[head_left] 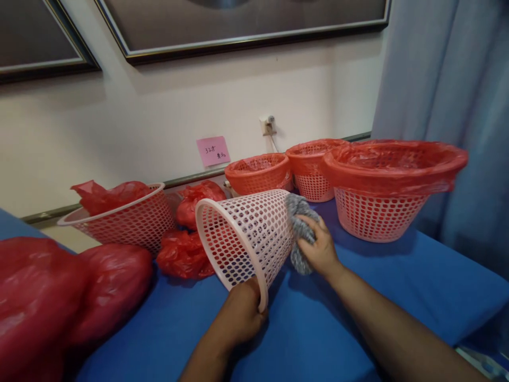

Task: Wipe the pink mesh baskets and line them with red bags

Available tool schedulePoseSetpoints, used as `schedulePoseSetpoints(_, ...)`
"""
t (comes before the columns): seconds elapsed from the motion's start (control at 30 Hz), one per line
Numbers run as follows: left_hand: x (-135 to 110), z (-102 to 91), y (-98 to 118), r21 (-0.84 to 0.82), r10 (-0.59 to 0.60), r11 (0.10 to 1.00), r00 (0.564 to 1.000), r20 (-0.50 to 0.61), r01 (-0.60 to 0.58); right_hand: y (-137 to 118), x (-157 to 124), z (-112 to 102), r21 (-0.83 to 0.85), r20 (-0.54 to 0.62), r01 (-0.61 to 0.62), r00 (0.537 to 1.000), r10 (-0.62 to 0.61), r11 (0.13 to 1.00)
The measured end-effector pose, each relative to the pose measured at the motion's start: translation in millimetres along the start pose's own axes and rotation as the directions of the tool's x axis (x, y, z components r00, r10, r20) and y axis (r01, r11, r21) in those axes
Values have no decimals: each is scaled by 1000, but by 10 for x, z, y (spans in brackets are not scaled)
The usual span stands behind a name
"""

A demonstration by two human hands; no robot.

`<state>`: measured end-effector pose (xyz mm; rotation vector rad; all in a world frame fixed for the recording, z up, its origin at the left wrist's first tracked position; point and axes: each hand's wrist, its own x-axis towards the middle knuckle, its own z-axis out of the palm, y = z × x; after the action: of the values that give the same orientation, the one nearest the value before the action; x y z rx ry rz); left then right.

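Observation:
A pale pink perforated plastic wastebasket (274, 228) is tipped on its side above the blue table, its mouth facing left. My left hand (246, 310) grips its rim at the lower front, some of the fingers hidden inside the opening. A crumpled grey cloth (300, 212) lies against the basket's base, and my right hand (318, 246) is closed on it, pressing it to the plastic. The basket has no bag in it.
Three baskets lined with red bags stand behind and right: one small (258, 175), one middle (312, 180), one large (382, 212). Another basket (123, 223) leans at left. Red plastic bags (115, 281) cover the left side. A blue-covered table (318, 339) meets a wall with a socket (268, 126).

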<state>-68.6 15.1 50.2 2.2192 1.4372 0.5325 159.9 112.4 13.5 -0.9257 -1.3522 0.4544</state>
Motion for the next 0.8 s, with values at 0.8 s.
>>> schedulePoseSetpoints(0.8,-78,44,-237,-525,15,848,993,-117,-75,-420,-340,-9,189,301,520,777,-553,833)
